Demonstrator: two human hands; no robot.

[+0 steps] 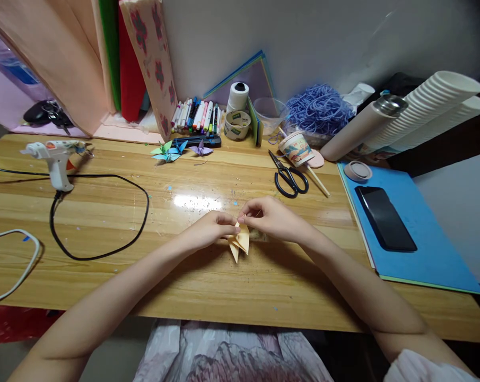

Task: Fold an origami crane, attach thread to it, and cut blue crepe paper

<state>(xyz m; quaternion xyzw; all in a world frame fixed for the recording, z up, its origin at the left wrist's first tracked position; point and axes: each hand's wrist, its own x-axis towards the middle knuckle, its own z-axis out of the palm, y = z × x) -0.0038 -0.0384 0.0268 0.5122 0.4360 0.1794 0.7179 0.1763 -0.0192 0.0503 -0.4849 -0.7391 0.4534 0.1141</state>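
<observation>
A pale yellow folded paper is held between my two hands over the middle of the wooden table, with pointed ends hanging down toward me. My left hand pinches its upper left side, fingers closed. From the right, my right hand grips its top edge between thumb and forefinger. The fingertips of both hands nearly meet there and cover the top of the paper. Farther back lie small folded paper cranes, blue and green and purple.
Black scissors and a paper cup on a stick lie behind my right hand. A glue gun with a looped black cord stands left. Markers line the back. A phone rests on blue sheets at right.
</observation>
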